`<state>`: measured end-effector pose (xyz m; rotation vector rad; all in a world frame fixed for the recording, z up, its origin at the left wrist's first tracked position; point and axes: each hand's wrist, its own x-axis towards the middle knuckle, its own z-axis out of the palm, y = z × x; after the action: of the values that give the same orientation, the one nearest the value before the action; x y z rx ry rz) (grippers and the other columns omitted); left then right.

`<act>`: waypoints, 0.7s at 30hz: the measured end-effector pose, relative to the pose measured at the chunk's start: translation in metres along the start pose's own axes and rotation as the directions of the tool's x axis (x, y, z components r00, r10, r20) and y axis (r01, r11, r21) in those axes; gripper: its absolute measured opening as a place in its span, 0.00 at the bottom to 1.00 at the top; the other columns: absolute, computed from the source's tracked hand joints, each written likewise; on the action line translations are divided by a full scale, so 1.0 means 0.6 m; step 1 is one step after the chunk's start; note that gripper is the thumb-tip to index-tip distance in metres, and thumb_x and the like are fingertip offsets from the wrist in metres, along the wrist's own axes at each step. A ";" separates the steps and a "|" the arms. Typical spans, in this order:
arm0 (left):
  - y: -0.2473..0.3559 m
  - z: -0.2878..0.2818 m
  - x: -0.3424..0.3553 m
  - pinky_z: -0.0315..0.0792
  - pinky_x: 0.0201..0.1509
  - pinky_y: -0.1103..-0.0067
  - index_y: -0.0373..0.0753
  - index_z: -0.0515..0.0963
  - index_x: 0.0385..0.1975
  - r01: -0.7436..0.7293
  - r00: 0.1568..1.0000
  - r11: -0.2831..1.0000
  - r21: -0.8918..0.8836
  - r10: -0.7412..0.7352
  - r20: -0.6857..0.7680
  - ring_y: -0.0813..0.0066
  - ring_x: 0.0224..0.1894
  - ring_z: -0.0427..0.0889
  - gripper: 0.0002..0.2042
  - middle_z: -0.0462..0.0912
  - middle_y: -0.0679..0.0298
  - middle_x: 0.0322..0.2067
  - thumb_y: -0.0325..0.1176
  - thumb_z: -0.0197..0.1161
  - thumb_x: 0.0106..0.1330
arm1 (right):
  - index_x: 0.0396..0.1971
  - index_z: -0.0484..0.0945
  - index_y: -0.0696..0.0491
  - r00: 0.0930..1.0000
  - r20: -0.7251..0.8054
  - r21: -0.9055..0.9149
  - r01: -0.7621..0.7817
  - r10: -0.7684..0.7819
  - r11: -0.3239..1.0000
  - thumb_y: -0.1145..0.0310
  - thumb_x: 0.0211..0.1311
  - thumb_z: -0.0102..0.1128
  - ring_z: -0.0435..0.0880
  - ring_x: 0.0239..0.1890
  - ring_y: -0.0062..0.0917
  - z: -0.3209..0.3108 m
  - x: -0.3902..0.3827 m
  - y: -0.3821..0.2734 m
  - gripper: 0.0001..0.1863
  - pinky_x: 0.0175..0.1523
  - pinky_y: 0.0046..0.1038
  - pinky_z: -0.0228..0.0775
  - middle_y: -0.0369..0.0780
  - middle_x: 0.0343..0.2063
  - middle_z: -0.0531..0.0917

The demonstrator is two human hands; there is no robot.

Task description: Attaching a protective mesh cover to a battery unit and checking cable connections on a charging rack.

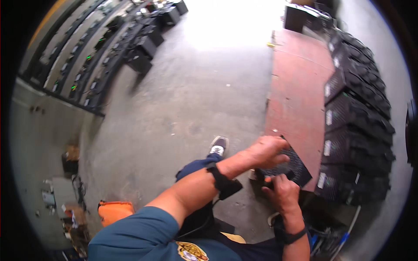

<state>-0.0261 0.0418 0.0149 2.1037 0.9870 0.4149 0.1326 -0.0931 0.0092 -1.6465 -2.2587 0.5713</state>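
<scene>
A black box-shaped unit with a perforated panel sits tilted at the near end of a reddish board. My left hand reaches across to its far left side, fingers bent but apart, close over the panel. I cannot make out anything held in it. My right hand is at the unit's near edge, its fingers curled round a small dark object with an orange part. Most of that object is hidden by the fingers, so its kind does not show. Both forearms wear black straps.
The reddish board runs away from me. Along its right side stands a row of black perforated units with white labels. A rack with small green lights is far left. An orange bag lies lower left, and a blue-handled pole lower right.
</scene>
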 end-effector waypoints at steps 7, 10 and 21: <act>0.009 -0.008 -0.004 0.78 0.53 0.63 0.37 0.83 0.46 0.041 0.999 0.997 -0.070 -0.039 0.030 0.50 0.49 0.85 0.18 0.86 0.50 0.43 0.43 0.70 0.63 | 0.46 0.80 0.51 0.995 -0.073 0.149 0.080 -0.070 0.986 0.72 0.54 0.69 0.88 0.39 0.38 -0.003 -0.009 -0.001 0.17 0.43 0.38 0.82 0.42 0.45 0.84; 0.016 -0.011 -0.002 0.78 0.52 0.64 0.37 0.83 0.47 0.079 0.996 0.995 -0.053 -0.077 0.038 0.52 0.48 0.85 0.19 0.86 0.51 0.42 0.43 0.70 0.63 | 0.45 0.80 0.51 0.993 -0.075 0.129 0.102 -0.092 0.986 0.74 0.64 0.55 0.88 0.37 0.37 0.004 -0.014 0.007 0.11 0.41 0.36 0.82 0.41 0.45 0.85; 0.013 -0.010 -0.001 0.78 0.53 0.64 0.37 0.83 0.47 0.092 0.995 0.995 -0.041 -0.090 0.043 0.53 0.47 0.85 0.19 0.86 0.52 0.41 0.43 0.71 0.62 | 0.44 0.80 0.53 1.000 0.001 0.072 0.006 -0.006 0.997 0.68 0.51 0.75 0.88 0.35 0.38 0.007 -0.005 -0.001 0.20 0.39 0.37 0.82 0.42 0.37 0.83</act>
<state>-0.0260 0.0411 0.0248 2.0125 1.0365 0.3426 0.1312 -0.0966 0.0060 -1.6046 -2.2166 0.6442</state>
